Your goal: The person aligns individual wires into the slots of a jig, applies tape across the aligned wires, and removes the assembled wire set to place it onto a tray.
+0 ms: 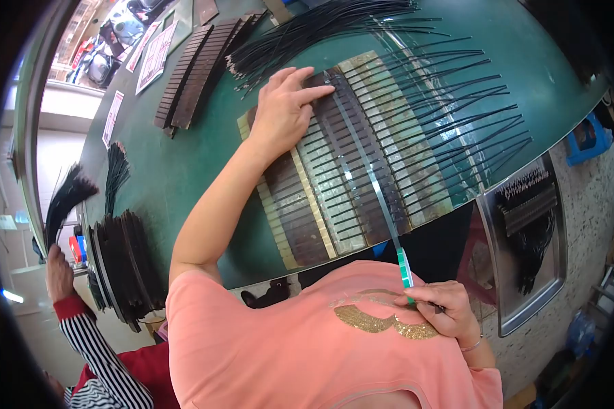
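Note:
My left hand (pixel 285 109) lies on the far part of a slotted board (pixel 358 65), fingers apart, with a fingertip at the far end of a clear tape strip (pixel 365 153). Black wires (pixel 450 116) sit in the board's slots and fan out to the right. The strip runs taut across the board and past its near edge. Close to my chest, my right hand (pixel 447 310) is closed around a green and white piece at the strip's near end, which looks like a tape roll (pixel 404 267) seen edge-on.
A wire bundle (pixel 307 41) and dark slotted strips (pixel 201 71) lie on the green table (pixel 535 75). Stacked dark strips (pixel 126 262) stand at left. A co-worker's hand (pixel 60 276) holds a black wire bundle. A metal tray (pixel 559 273) is at right.

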Action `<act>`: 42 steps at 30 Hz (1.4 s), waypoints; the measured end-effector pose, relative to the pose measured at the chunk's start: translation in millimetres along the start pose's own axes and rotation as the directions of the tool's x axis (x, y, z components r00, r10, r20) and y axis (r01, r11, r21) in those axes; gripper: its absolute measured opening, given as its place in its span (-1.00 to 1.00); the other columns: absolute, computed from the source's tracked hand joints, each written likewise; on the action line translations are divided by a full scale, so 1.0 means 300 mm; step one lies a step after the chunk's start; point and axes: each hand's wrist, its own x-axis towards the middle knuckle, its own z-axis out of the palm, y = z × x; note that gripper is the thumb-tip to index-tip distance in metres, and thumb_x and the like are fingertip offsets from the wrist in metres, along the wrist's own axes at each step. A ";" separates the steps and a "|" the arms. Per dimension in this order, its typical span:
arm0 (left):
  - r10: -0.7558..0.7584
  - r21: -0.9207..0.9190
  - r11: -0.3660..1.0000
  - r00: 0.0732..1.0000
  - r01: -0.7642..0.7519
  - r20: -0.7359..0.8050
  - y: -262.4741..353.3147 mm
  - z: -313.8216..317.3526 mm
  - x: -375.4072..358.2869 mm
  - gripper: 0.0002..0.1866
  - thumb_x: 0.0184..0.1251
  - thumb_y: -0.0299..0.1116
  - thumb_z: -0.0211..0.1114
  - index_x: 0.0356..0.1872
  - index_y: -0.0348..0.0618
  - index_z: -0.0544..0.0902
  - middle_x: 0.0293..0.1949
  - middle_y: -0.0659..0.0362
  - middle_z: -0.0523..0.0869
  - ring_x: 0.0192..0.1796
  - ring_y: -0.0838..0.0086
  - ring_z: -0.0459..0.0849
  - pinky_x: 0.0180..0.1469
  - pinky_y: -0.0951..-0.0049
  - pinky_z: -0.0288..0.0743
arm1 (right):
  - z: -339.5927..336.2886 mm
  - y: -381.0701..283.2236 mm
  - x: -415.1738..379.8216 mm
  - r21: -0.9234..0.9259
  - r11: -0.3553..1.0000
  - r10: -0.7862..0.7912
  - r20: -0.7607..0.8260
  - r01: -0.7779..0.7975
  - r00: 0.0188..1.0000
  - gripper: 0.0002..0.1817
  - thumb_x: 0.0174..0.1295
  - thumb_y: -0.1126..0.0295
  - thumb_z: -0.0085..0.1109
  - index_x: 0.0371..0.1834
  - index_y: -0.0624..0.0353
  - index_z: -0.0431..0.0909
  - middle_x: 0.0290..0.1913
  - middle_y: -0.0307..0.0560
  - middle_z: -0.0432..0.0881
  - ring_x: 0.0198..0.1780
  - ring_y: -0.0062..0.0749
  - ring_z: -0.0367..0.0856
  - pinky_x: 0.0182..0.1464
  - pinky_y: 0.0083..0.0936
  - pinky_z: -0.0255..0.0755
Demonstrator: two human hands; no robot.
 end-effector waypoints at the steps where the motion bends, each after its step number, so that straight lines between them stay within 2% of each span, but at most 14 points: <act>1: -0.024 -0.002 1.000 1.000 0.024 0.005 0.006 -0.005 -0.004 -0.51 0.13 -0.63 0.11 0.02 0.09 0.77 0.29 0.06 0.56 0.38 0.03 0.38 0.43 0.09 0.25 | -0.004 -0.004 -0.001 0.002 1.000 0.014 0.006 -0.014 1.000 -0.49 -0.02 0.73 0.15 0.07 0.20 0.66 -0.26 -0.03 0.79 -0.31 -0.32 0.79 -0.25 -0.57 0.62; 12: 0.052 -0.034 0.998 0.999 -0.052 0.006 0.048 -0.021 -0.026 -0.51 0.14 -0.64 0.11 0.00 0.11 0.78 0.30 0.08 0.55 0.40 0.05 0.35 0.44 0.11 0.25 | -0.009 -0.019 0.010 -0.011 1.000 0.028 0.036 -0.027 0.999 -0.53 0.04 0.70 0.16 0.08 0.20 0.66 -0.23 -0.03 0.79 -0.24 -0.27 0.80 -0.19 -0.54 0.62; 16: -0.016 -0.066 0.998 0.999 0.019 0.042 0.058 -0.019 -0.034 -0.48 0.11 -0.66 0.12 0.02 0.13 0.78 0.31 0.06 0.54 0.42 0.04 0.33 0.44 0.11 0.25 | -0.008 -0.021 0.004 0.020 0.998 0.052 0.035 -0.053 0.998 -0.56 0.08 0.66 0.18 0.09 0.21 0.65 -0.20 -0.02 0.79 -0.25 -0.27 0.79 -0.18 -0.54 0.61; 19: 0.075 -0.027 0.997 0.997 -0.074 0.013 0.077 -0.028 -0.046 -0.49 0.09 -0.67 0.12 0.00 0.12 0.78 0.31 0.06 0.54 0.42 0.03 0.33 0.43 0.10 0.26 | 0.000 -0.011 0.002 0.021 0.999 0.024 0.024 -0.025 0.999 -0.57 0.11 0.63 0.18 0.10 0.22 0.65 -0.19 -0.03 0.79 -0.27 -0.28 0.79 -0.20 -0.54 0.60; 22: 0.013 -0.017 1.000 0.999 -0.013 0.034 0.080 -0.021 -0.058 -0.50 0.08 -0.67 0.12 -0.02 0.09 0.78 0.31 0.07 0.53 0.42 0.03 0.32 0.43 0.09 0.25 | -0.008 -0.013 -0.008 -0.005 0.997 0.075 0.058 -0.075 0.995 -0.56 0.11 0.63 0.17 0.11 0.22 0.64 -0.17 -0.03 0.79 -0.30 -0.28 0.77 -0.22 -0.55 0.58; 25: 0.065 -0.139 0.988 0.998 -0.064 0.000 0.079 -0.023 -0.058 -0.59 0.13 -0.56 0.21 -0.05 0.14 0.79 0.30 0.08 0.53 0.40 0.05 0.35 0.38 0.02 0.23 | 0.009 -0.001 -0.010 0.010 1.000 0.020 0.017 -0.020 1.000 -0.57 0.10 0.63 0.18 0.10 0.22 0.65 -0.17 -0.02 0.79 -0.33 -0.29 0.75 -0.25 -0.55 0.56; 29: 0.022 0.024 0.999 0.999 -0.023 0.032 0.107 -0.019 -0.082 -0.58 0.12 -0.56 0.23 -0.04 0.15 0.79 0.33 0.08 0.50 0.41 0.05 0.34 0.37 -0.07 0.23 | 0.005 -0.007 -0.019 0.001 0.999 0.054 0.017 -0.054 0.998 -0.58 0.09 0.63 0.19 0.08 0.24 0.67 -0.17 -0.01 0.78 -0.35 -0.31 0.73 -0.27 -0.55 0.55; 30: -0.003 -0.032 0.999 0.999 0.004 0.040 0.119 -0.026 -0.082 -0.53 0.08 -0.65 0.15 -0.04 0.10 0.78 0.31 0.08 0.52 0.42 0.03 0.33 0.44 0.08 0.21 | 0.008 -0.006 -0.019 -0.003 0.999 0.044 0.012 -0.044 0.999 -0.58 0.09 0.63 0.19 0.07 0.24 0.67 -0.18 -0.02 0.78 -0.35 -0.32 0.73 -0.27 -0.55 0.54; 33: 0.107 -0.065 0.992 0.994 -0.107 0.006 0.121 -0.034 -0.085 -0.50 0.07 -0.65 0.17 0.00 0.13 0.77 0.32 0.08 0.52 0.41 0.02 0.35 0.42 0.05 0.23 | 0.007 -0.010 -0.012 -0.014 0.998 0.056 0.019 -0.055 0.998 -0.60 0.10 0.63 0.18 0.06 0.26 0.67 -0.19 -0.03 0.78 -0.38 -0.34 0.71 -0.30 -0.54 0.52; 34: 0.095 -0.010 0.995 0.995 -0.095 0.023 0.127 -0.022 -0.097 -0.56 0.12 -0.53 0.24 0.00 0.19 0.77 0.30 0.07 0.52 0.40 0.04 0.35 0.37 0.01 0.26 | 0.006 -0.017 -0.018 -0.018 0.997 0.075 0.018 -0.074 0.997 -0.60 0.10 0.63 0.18 0.05 0.26 0.67 -0.20 -0.03 0.78 -0.39 -0.34 0.70 -0.31 -0.54 0.51; 37: 0.006 -0.010 1.000 0.997 -0.006 0.071 0.145 -0.029 -0.105 -0.46 0.05 -0.64 0.18 0.04 0.17 0.76 0.32 0.08 0.51 0.41 0.01 0.35 0.43 0.02 0.22 | -0.002 -0.042 -0.019 0.000 0.990 0.141 0.017 -0.141 0.990 -0.62 0.10 0.63 0.16 0.03 0.27 0.68 -0.21 -0.02 0.78 -0.42 -0.34 0.66 -0.33 -0.54 0.48; 38: 0.026 -0.043 0.999 0.997 -0.023 0.071 0.138 -0.024 -0.100 -0.50 0.06 -0.61 0.20 0.01 0.16 0.77 0.31 0.07 0.53 0.40 0.01 0.36 0.43 0.03 0.21 | 0.013 -0.015 -0.026 -0.011 0.997 0.077 -0.023 -0.077 0.997 -0.64 0.12 0.63 0.14 0.02 0.25 0.68 -0.19 0.03 0.77 -0.42 -0.35 0.63 -0.34 -0.54 0.47; 40: 0.124 -0.113 0.986 0.992 -0.125 -0.019 0.134 -0.020 -0.111 -0.55 0.04 -0.56 0.26 -0.05 0.18 0.80 0.29 0.09 0.54 0.40 0.06 0.37 0.39 0.03 0.25 | 0.013 -0.025 -0.020 -0.031 0.996 0.078 -0.010 -0.078 0.997 -0.64 0.14 0.62 0.13 0.02 0.24 0.68 -0.18 0.04 0.77 -0.43 -0.38 0.62 -0.34 -0.54 0.45; 42: 0.101 0.010 0.995 0.993 -0.101 -0.065 0.141 0.000 -0.133 -0.56 0.09 -0.52 0.27 -0.03 0.26 0.78 0.29 0.09 0.54 0.37 0.06 0.39 0.34 0.03 0.26 | 0.014 -0.027 -0.027 -0.013 0.994 0.111 -0.014 -0.111 0.994 -0.65 0.15 0.61 0.11 0.02 0.24 0.67 -0.18 0.04 0.78 -0.43 -0.40 0.61 -0.35 -0.55 0.43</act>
